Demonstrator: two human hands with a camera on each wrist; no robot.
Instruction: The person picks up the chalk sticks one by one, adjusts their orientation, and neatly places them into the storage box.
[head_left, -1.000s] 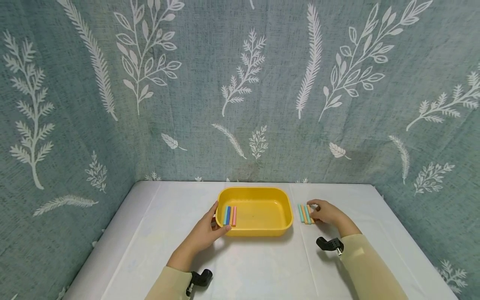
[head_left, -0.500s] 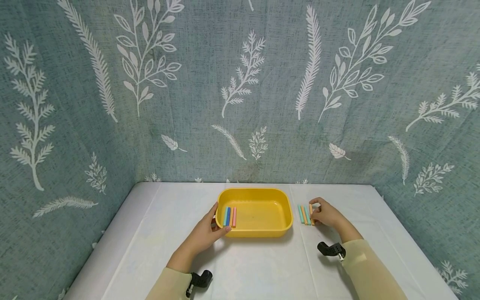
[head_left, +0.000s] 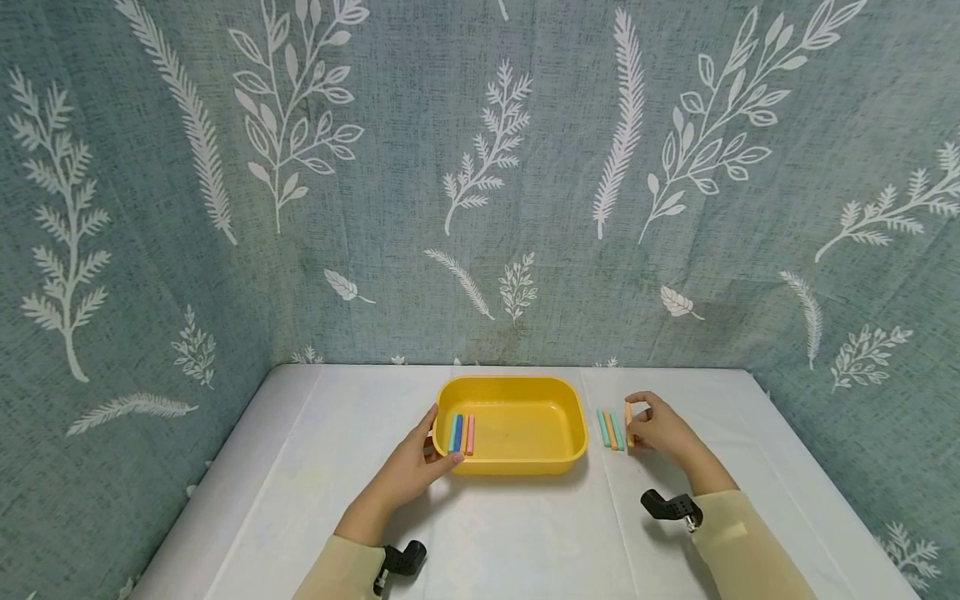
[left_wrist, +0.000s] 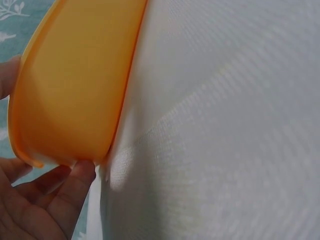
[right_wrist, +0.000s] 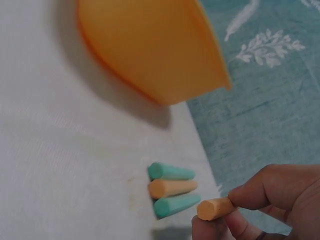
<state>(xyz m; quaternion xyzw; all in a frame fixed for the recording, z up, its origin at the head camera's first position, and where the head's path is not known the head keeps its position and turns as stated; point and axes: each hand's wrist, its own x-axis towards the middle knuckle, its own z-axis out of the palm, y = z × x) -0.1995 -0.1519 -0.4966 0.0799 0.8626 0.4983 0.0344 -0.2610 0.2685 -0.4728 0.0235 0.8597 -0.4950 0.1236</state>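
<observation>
My left hand (head_left: 408,467) grips the left end of a yellow plastic tub (head_left: 517,467), thumb over the near rim and fingers at the outer wall, as the left wrist view (left_wrist: 75,85) also shows the tub's side. Inside, against that end, lie several chalk sticks, among them a blue one (head_left: 458,433) and a pink one (head_left: 470,435). To the tub's right, my right hand (head_left: 667,432) pinches an orange chalk stick (right_wrist: 212,209) between thumb and fingers. Left of it, a green chalk (right_wrist: 175,171), an orange chalk (right_wrist: 175,188) and another green chalk (right_wrist: 178,205) lie side by side.
A white cloth (head_left: 525,533) covers the table. Behind it hangs a teal curtain (head_left: 390,250) with white leaf prints, which also closes off both sides. Black wrist cameras (head_left: 671,507) sit at both sleeves.
My right hand has drawn the orange chalk off the right end of the row, and a gap now separates it from the three others. The left hand and tub have stayed put.
</observation>
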